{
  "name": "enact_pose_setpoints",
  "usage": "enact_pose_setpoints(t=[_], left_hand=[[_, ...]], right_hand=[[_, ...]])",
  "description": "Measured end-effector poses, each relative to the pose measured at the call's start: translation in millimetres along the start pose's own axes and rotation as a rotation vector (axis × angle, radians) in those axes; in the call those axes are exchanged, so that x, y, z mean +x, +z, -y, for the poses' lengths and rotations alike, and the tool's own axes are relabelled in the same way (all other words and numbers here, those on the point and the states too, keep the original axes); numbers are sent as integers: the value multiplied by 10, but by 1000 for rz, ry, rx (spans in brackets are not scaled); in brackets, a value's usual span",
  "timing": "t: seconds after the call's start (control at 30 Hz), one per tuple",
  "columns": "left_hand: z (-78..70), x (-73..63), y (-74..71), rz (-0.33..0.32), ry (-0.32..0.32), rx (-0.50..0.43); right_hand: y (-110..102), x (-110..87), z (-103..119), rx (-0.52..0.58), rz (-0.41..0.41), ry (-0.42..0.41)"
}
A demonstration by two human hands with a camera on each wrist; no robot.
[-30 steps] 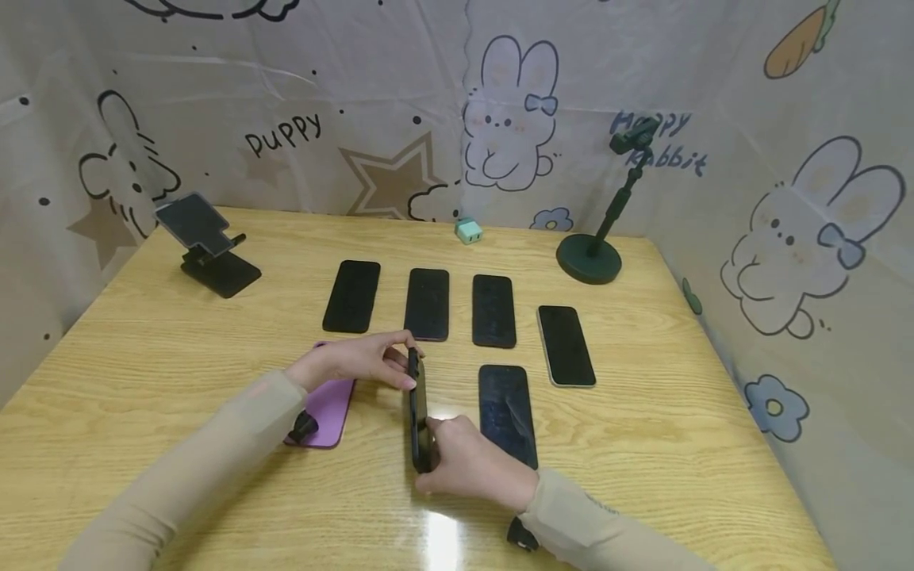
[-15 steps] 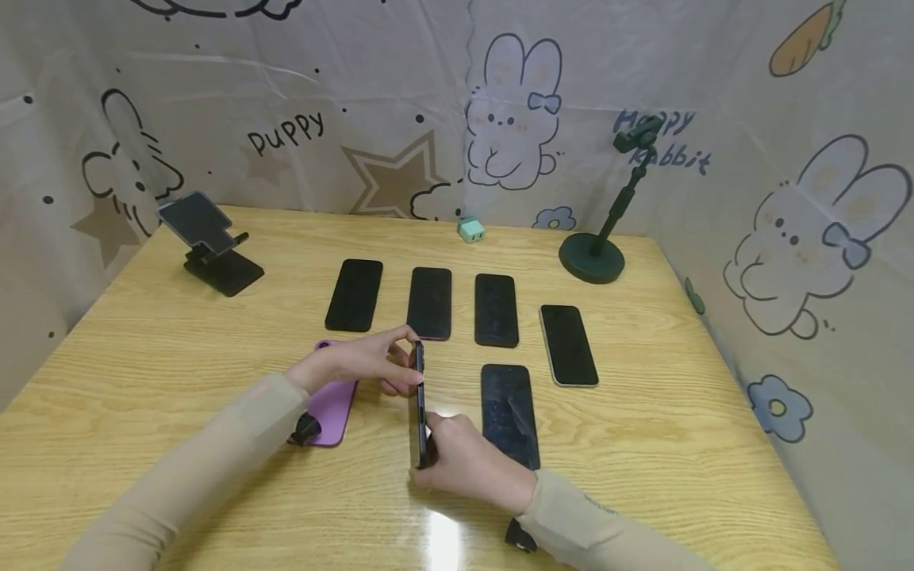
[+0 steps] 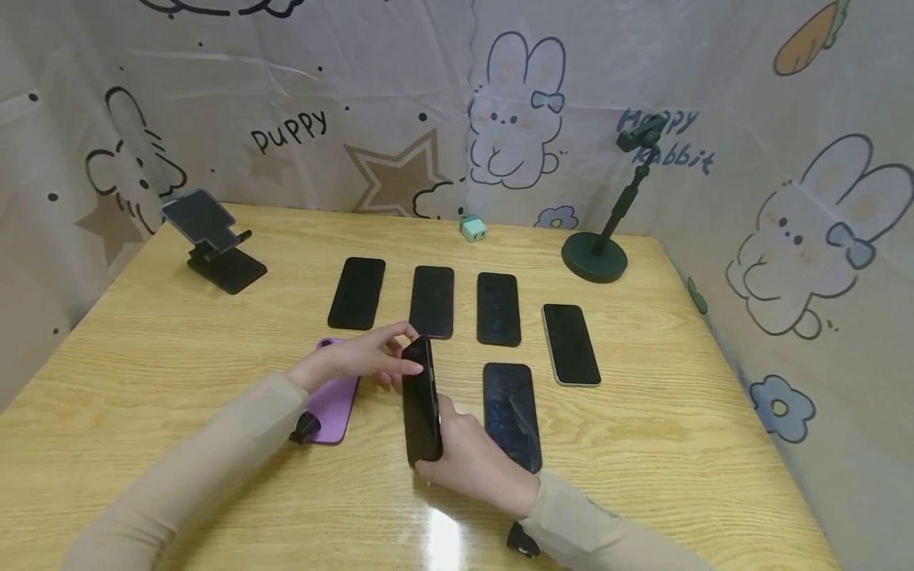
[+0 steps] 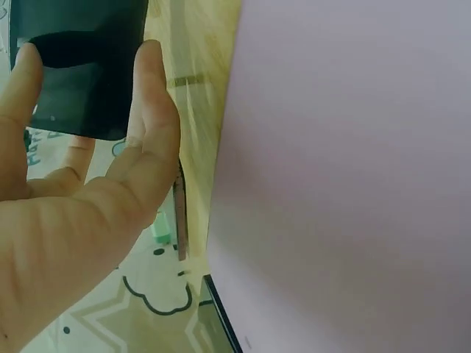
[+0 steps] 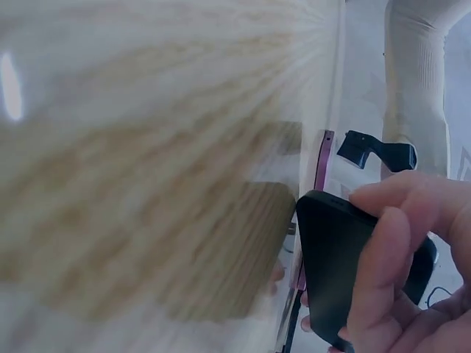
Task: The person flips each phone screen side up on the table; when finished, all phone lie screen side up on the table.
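Note:
Between my hands a black smartphone (image 3: pixel 421 404) stands tilted on its long edge, its dark glossy screen turned toward the head camera. My left hand (image 3: pixel 367 354) holds the far end, with thumb and fingertips at its edges; the left wrist view shows the thumb (image 4: pixel 26 73) against the glossy face (image 4: pixel 88 81). At the near end, my right hand (image 3: pixel 478 464) grips the phone with curled fingers, also seen around the dark body (image 5: pixel 331 257) in the right wrist view. A purple phone (image 3: pixel 336 404) lies under my left wrist, partly covered by it.
Several dark-screened phones lie flat, including one (image 3: pixel 512 412) beside my right hand and one (image 3: pixel 432 301) beyond the left. A folding phone stand (image 3: pixel 224 266) is at back left, a mint charger (image 3: pixel 474 229) at back centre, a green stand (image 3: pixel 595 258) at back right.
The held phone has turned about its long axis: first its back side showed, then its thin edge, and now its black screen. Both hands keep hold and stay nearly in place.

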State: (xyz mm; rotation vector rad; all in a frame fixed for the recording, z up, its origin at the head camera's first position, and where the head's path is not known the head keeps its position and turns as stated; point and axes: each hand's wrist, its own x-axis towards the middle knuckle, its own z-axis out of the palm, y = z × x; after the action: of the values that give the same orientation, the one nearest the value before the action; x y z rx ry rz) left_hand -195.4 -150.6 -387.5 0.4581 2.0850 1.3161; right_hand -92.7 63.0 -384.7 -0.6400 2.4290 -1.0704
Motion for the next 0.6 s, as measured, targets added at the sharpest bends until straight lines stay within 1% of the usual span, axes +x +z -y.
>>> enact_pose_setpoints(t=[0.13, 0.27, 0.4, 0.47, 0.6], left_hand=[[-21, 10, -4, -26, 6, 38], [-40, -3, -6, -59, 5, 65], [-49, -15, -10, -73, 16, 95], [-49, -15, -11, -77, 17, 108], [-40, -1, -6, -87, 3, 109]], right_hand=[[-12, -6, -17, -5, -11, 3], [-23, -14, -57, -44, -33, -6], [-28, -22, -97, -70, -46, -12], [-27, -26, -113, -67, -42, -15], [-28, -33, -133, -39, -16, 10]])
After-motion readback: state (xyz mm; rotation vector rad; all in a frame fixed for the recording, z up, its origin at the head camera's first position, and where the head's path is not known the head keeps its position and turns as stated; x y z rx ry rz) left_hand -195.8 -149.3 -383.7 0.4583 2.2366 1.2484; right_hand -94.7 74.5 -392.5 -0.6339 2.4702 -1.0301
